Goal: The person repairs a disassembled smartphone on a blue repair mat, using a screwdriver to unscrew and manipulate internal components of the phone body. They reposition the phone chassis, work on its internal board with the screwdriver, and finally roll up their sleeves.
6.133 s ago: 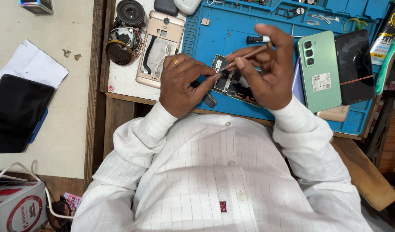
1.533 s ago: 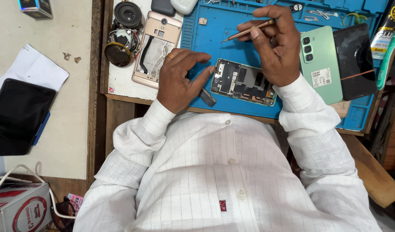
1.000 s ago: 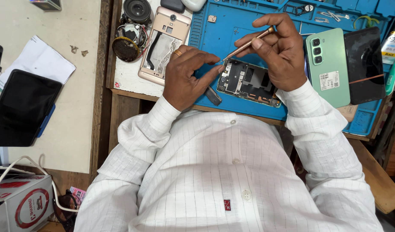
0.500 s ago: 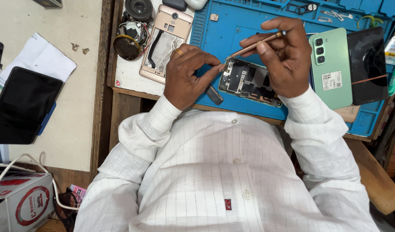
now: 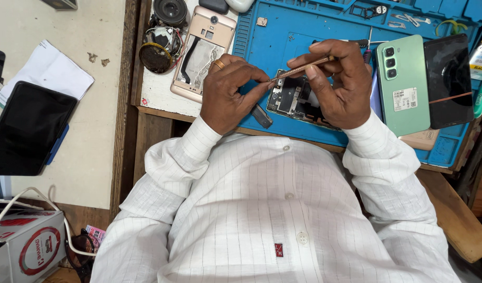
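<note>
On the blue repair mat: an opened smartphone (image 5: 296, 99) lies with its back off and its circuit boards showing, near the mat's front edge, between the two hands.
Right hand: the right hand (image 5: 339, 84) rests over the right part of the opened smartphone and pinches a thin copper-coloured tool (image 5: 299, 68) between thumb and forefinger; the grip is closed on the tool.
Tool: it slants down to the left, its tip meeting the left hand's fingertips above the phone's left end.
Left hand: the left hand (image 5: 228, 94), a gold ring on one finger, is curled with thumb and forefinger pressed together at the tool's tip; whether anything small sits between them cannot be told.
Beside the left thumb: a small dark part (image 5: 262, 116) lies at the mat's front edge.
Repair mat: the blue repair mat (image 5: 283, 36) carries moulded trays along its far edge.
Right of the hands: a green smartphone (image 5: 403, 86) lies face down, with a black smartphone (image 5: 450, 81) just beside it.
Left of the mat: a rose-gold phone shell (image 5: 201, 52) lies opened, with a round speaker (image 5: 156, 55) beside it.
Far left: a black tablet (image 5: 29, 128) lies on the light floor.
</note>
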`<state>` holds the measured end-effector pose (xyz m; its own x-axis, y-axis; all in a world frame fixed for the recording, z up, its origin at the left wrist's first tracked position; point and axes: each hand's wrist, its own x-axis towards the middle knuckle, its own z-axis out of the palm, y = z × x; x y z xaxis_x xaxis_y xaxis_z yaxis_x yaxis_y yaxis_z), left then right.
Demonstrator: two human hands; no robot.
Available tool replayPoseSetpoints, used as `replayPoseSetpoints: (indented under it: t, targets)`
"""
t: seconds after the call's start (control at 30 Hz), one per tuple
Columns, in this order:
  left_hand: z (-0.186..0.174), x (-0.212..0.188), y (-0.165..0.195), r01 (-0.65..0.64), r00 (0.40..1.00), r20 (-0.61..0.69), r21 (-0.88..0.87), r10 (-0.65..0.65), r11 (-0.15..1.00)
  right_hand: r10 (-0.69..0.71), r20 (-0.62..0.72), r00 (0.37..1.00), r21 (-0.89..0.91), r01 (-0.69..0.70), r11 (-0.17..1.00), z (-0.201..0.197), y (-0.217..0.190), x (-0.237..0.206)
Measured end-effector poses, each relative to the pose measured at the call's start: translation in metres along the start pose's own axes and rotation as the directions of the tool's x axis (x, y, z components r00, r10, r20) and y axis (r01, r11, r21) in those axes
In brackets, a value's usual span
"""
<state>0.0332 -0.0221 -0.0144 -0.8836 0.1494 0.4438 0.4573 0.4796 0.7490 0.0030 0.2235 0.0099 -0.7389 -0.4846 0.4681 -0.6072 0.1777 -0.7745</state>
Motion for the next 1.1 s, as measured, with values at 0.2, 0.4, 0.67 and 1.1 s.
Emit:
replayPoseSetpoints:
  t: [0.2,0.4,0.67,1.1]
  targets:
    - [0.001,0.000,0.000,-0.006,1.000,-0.003,-0.005,0.006,1.000,-0.011,-0.013,1.000,0.008,0.011,1.000,-0.001,0.001,0.000]
    - [0.000,-0.001,-0.001,-0.007,1.000,0.002,-0.003,0.007,1.000,-0.012,0.001,1.000,-0.026,0.012,1.000,0.001,-0.003,0.002]
    - [-0.001,-0.001,0.000,-0.013,1.000,0.006,0.023,0.013,1.000,-0.094,-0.040,0.995,-0.190,0.084,0.978,0.016,-0.013,0.000]
    - [-0.001,-0.002,0.001,-0.003,1.000,-0.022,0.027,0.004,1.000,-0.062,-0.156,0.986,-0.119,0.044,0.992,0.021,-0.002,-0.004]
